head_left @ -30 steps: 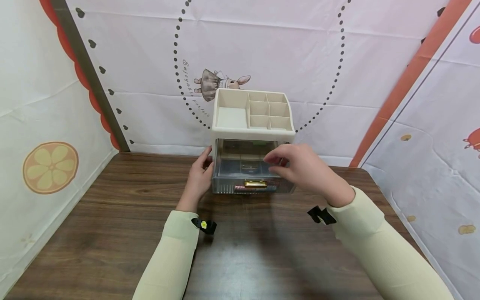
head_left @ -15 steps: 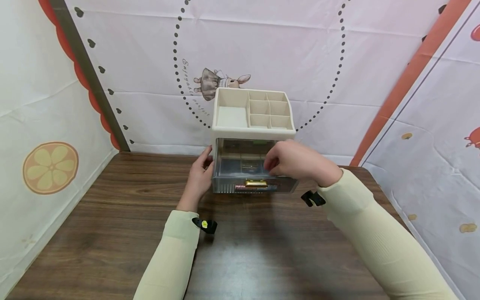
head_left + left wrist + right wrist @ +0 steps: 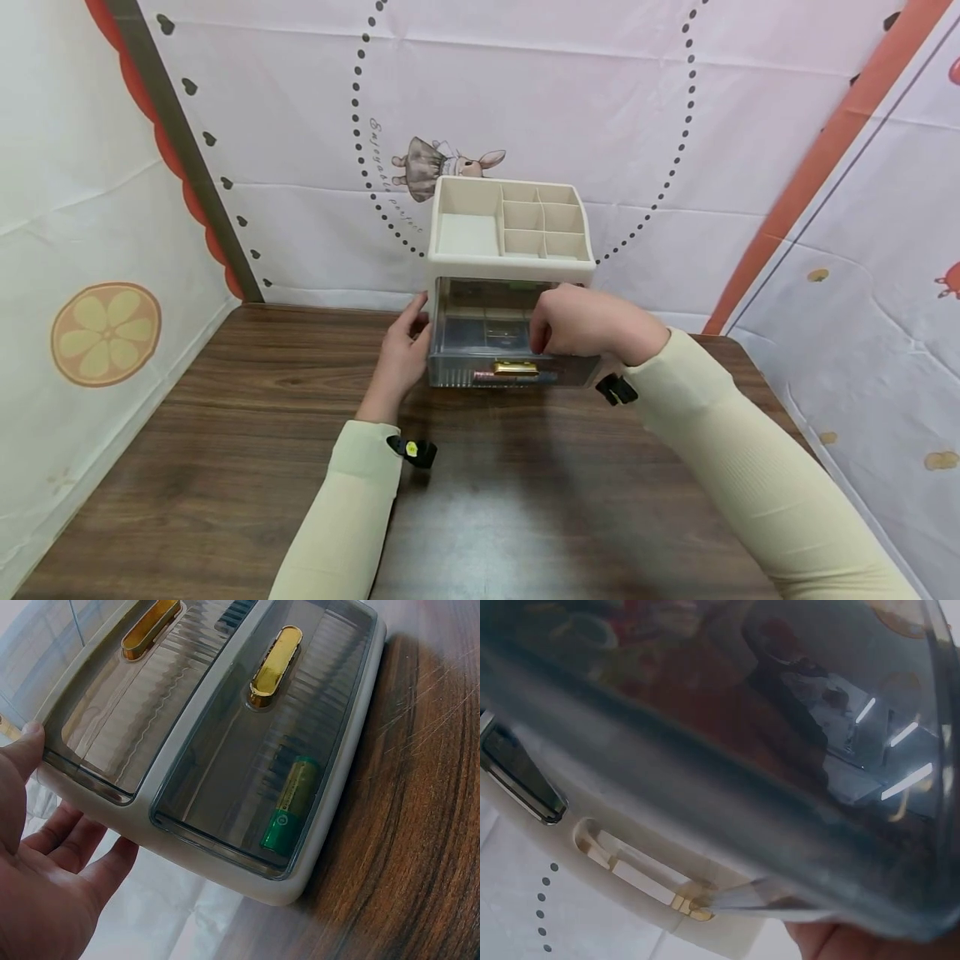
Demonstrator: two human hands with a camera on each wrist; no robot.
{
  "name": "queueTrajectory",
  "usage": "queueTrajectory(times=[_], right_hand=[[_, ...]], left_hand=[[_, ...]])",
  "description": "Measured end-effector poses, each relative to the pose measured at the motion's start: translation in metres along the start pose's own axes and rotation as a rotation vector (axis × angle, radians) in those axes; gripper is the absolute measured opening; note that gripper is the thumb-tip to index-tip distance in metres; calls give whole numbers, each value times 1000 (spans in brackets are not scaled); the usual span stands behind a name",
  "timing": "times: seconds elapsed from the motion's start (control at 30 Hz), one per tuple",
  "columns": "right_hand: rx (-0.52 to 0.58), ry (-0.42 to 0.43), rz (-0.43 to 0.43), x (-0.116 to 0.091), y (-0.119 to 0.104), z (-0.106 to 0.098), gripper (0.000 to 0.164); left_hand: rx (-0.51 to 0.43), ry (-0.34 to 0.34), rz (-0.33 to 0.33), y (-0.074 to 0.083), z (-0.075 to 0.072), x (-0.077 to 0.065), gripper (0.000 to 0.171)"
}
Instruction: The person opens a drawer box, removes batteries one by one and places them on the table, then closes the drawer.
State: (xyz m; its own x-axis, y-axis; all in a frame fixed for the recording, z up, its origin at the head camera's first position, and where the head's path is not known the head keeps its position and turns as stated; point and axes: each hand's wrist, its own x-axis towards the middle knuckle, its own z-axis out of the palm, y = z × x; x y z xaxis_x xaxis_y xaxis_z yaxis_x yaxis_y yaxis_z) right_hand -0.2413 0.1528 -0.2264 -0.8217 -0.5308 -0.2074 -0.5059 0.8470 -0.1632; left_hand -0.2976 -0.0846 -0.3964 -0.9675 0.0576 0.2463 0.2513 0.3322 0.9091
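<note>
A cream desk organizer [image 3: 510, 267] stands at the back of the table, its clear upper drawer [image 3: 457, 372] pulled out. My left hand [image 3: 401, 358] touches the organizer's left side, fingers fairly straight; the left wrist view shows its fingertips [image 3: 116, 859] at the side wall and the thumb near the front edge. My right hand [image 3: 588, 325] reaches into the drawer's right part with bent fingers. Its fingertips are hidden, so whatever lies between them does not show. Through the drawer, the right wrist view catches only blurred shapes and part of that hand [image 3: 847, 943].
Two closed lower drawers have gold handles [image 3: 276, 666]; a green battery [image 3: 291, 804] lies inside the lowest. Open compartments [image 3: 543, 221] top the organizer. Patterned cloth walls [image 3: 300, 150] enclose the back and sides of the brown wooden table [image 3: 247, 467].
My right hand has moved slightly left and lower into the drawer, its wrist bending and its fingertips going out of sight. My left hand and the organizer have stayed in place.
</note>
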Motion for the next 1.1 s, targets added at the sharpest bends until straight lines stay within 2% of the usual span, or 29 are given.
queueTrajectory(times=[0.3, 0.63, 0.77, 1.1], right_hand=[[-87, -22, -61, 8, 1, 4, 32], [-90, -10, 13, 17, -3, 8, 16], [-55, 32, 11, 15, -1, 8, 11], [7, 192, -169, 2, 9, 4, 15]], left_hand=[[-7, 9, -13, 1, 0, -1, 50], [-9, 5, -13, 1, 0, -1, 50], [-8, 1, -8, 2, 0, -1, 50], [-10, -3, -12, 3, -1, -1, 50]])
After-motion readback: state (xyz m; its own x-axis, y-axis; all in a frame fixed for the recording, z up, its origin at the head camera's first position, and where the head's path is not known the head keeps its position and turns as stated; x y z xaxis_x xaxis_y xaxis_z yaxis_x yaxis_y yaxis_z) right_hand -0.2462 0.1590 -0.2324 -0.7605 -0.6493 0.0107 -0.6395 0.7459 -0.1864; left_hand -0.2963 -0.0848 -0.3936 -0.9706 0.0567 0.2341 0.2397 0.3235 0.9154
